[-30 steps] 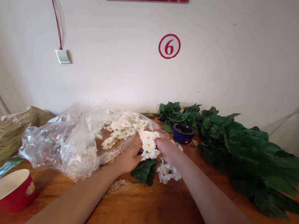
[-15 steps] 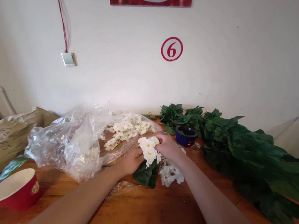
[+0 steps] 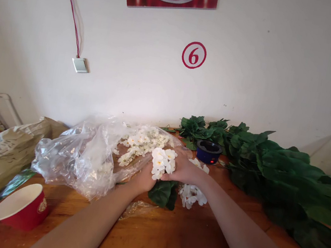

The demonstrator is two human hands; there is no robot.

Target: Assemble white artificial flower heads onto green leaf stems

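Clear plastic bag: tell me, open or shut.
Open: the clear plastic bag has white flowers spilling out of its mouth.

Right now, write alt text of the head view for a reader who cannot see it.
The left hand and right hand hold a cluster of white flowers over a wooden table, beside a clear plastic bag, with green leafy stems at right.

You have a bright, evenly lit view, though you can't pin down where the light comes from. The wall (image 3: pixel 256 71) looks washed pale, and the plastic bag (image 3: pixel 83 157) throws small white glints of glare. Shadows are soft, deepest low on the wooden surface (image 3: pixel 171 243). Your right hand (image 3: pixel 184 171) looks reasonably sharp. The right corners fall to black, and lines bend towards the edges.
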